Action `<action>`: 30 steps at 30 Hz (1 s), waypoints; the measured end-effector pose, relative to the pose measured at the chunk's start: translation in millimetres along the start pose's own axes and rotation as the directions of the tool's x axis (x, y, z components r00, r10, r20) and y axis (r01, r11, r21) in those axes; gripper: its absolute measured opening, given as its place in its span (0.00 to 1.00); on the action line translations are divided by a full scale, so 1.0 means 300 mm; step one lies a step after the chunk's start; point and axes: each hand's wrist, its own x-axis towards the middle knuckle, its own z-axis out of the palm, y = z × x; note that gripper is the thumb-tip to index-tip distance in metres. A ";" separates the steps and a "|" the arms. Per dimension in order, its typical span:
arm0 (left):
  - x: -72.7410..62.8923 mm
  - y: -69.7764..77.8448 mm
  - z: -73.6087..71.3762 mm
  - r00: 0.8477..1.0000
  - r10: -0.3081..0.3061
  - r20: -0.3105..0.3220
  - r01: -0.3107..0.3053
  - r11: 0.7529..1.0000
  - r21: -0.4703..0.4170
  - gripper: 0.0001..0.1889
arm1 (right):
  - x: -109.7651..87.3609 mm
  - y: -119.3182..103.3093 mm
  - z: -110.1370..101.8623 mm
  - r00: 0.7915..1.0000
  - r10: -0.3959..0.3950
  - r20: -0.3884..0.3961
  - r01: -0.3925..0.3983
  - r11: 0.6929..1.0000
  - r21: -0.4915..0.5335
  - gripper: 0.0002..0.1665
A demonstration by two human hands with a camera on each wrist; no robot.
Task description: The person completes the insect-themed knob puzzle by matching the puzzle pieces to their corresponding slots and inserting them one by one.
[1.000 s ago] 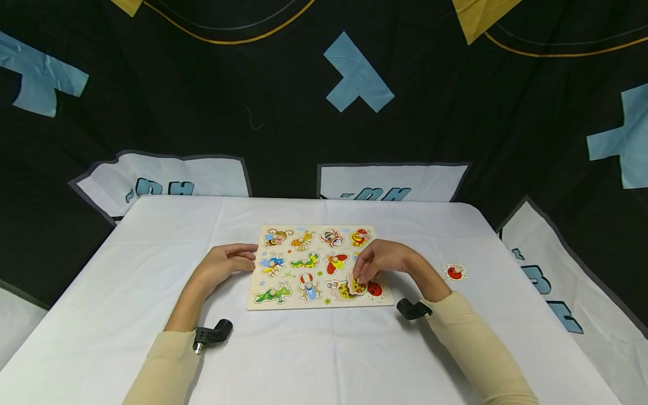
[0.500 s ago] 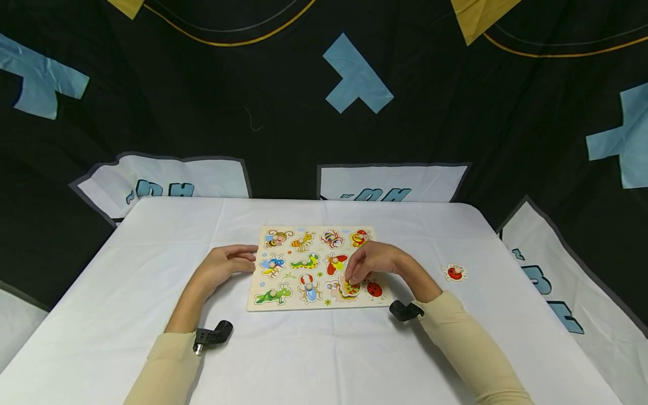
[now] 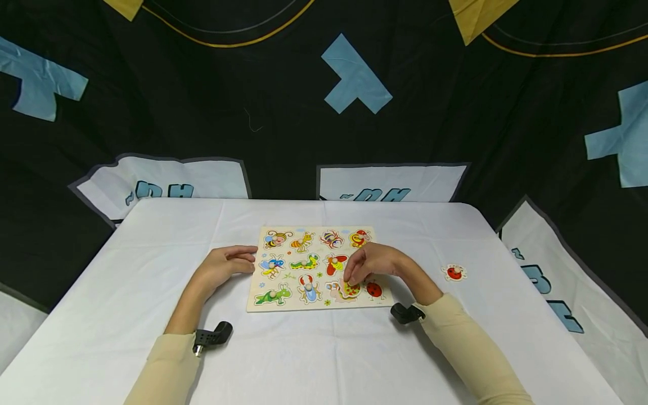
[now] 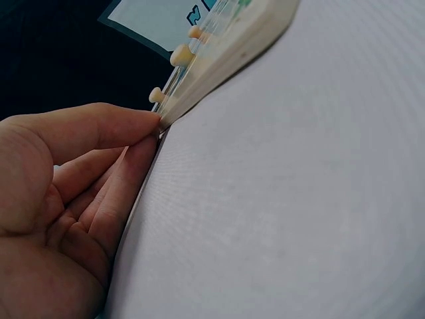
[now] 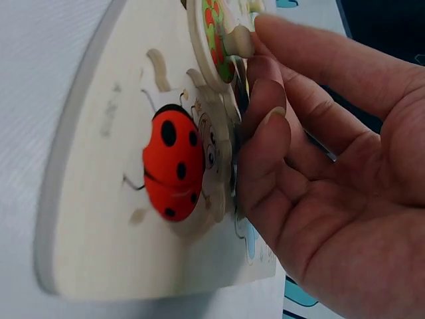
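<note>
A wooden knob puzzle board with several insect pieces lies on the white table. My left hand rests at its left edge; in the left wrist view the fingertips touch the board's side. At the lower right, my right hand pinches the small knob of a snail piece with a red-spotted shell. That piece lies at the snail spot in the bottom row; the fingers partly cover it, and I cannot tell if it sits fully flat. Beside it shows the printed ladybird recess.
A loose ladybird piece lies on the table, right of the board. Black wrist cameras are strapped to both wrists. A dark curtain with blue and white patches hangs behind the table.
My right hand has moved slightly left, bringing the snail piece from a raised, tilted position down to its spot on the board. The left hand stays at the board's left edge.
</note>
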 end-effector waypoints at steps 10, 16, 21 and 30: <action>0.004 0.000 0.001 1.000 -0.009 -0.004 0.009 1.000 0.018 0.30 | -0.017 0.023 0.005 1.000 -0.016 -0.022 0.016 1.000 0.014 0.12; 0.008 -0.005 0.003 1.000 -0.019 -0.007 0.019 1.000 0.011 0.30 | -0.019 0.024 0.012 0.998 -0.029 -0.051 0.029 1.000 -0.008 0.12; 0.006 -0.007 0.003 1.000 -0.009 -0.008 0.009 1.000 0.012 0.30 | -0.018 0.029 0.018 0.997 -0.035 -0.074 0.035 0.999 -0.008 0.11; 0.005 -0.008 0.002 1.000 -0.005 -0.004 0.005 1.000 0.008 0.30 | -0.021 0.020 0.021 0.996 -0.051 -0.072 0.050 0.999 -0.013 0.10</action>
